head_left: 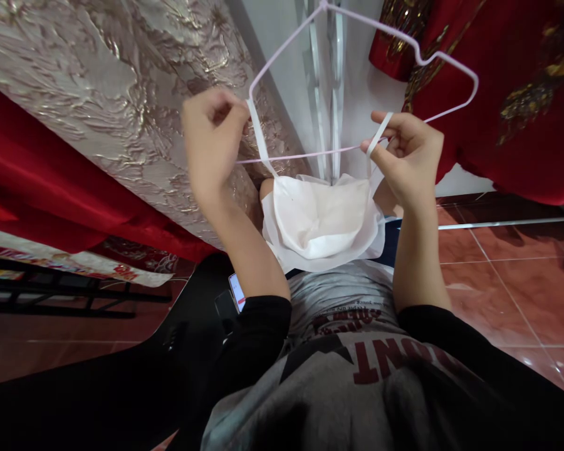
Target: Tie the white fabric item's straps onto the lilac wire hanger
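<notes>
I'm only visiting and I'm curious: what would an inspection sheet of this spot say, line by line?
Surface: no table in view; glossy red floor tiles below.
Job's things: pale wire hanger raised in front; white top hanging under it by two straps.
Clutter: phone with a lit screen beside the left forearm.
Grippers: none, bare hands; left hand closed on the left strap; right hand pinching the right strap at the hanger's bottom bar.
Cables: nothing seen.
Surroundings: silvery embroidered cloth to the left, red cloth with gold trim to the right, white wall behind.
</notes>
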Available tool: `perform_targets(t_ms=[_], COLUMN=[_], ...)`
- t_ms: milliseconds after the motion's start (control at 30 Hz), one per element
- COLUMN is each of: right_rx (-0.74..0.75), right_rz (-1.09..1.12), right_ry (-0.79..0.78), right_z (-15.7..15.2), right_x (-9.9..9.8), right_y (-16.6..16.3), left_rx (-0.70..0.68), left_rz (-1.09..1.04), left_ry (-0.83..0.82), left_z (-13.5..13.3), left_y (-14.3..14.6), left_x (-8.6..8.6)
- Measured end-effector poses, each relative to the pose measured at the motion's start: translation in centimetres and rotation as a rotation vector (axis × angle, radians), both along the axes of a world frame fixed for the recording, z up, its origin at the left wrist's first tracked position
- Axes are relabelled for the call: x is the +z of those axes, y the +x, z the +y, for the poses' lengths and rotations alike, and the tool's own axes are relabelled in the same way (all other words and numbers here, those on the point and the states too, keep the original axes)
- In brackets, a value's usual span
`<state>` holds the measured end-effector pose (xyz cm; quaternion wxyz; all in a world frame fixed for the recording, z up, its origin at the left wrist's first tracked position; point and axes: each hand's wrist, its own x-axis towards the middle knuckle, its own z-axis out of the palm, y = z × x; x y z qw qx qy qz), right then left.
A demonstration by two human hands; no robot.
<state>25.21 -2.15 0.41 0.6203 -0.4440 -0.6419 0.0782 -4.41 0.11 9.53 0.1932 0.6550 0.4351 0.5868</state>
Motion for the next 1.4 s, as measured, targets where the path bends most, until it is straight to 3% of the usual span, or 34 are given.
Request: perform_targets(t_ms=[100,233,333,433,567,633,767,900,1000,1167,1400], right_rx=[-0.009,0.023,0.051,0.021,-0.164,-0.222,-0.183,-0.158,-0.185,-0.265,-0.264], right_rz=[0.024,0.102,0.131,0.210,0.420,0.409,0.282,0.175,0.057,-0.014,-0.102], right_ry=[0.012,0.021,-0.006,0.070,0.414,0.488,0.353,0.216,0.154,0.086,0.078], right_z=[-0.3,-0.3,-0.3,0.4,2.6,3.5,3.2,0.8,-0.6,-1.7,-1.7], right_x=[0.2,0.3,0.3,-0.2,-1.5,-1.6,1.1,6.0,8.4,9.1,9.6], right_y=[-0.1,-0.6,-0.8,0.3,4.7,7.2,8.7,6.0,4.3,3.6,3.7], left_rx=[0.070,-0.086,-0.191,-0.206,-0.181,-0.197,-0.213,-0.185,-0.168,-0.187,-0.188], left_rz=[-0.323,-0.772,-0.820,-0.796,-0.785,-0.777,-0.763,-0.737,-0.723,-0.749,-0.753], left_ry=[-0.084,-0.141,-0.263,-0.294,-0.226,-0.180,-0.125,-0.116,-0.132,-0.124,-0.150], left_z=[-0.1,-0.5,-0.7,-1.1,-1.9,-2.2,-2.0,-1.8,-2.0,-2.2,-1.8], left_y=[0.4,2.5,4.0,4.3,3.6,3.6,3.8,3.5,3.4,3.4,3.2], left_x=[-2.8,-7.2,-8.7,-8.5,-7.5,-7.4,-7.7,-7.9,-7.7,-7.6,-8.0])
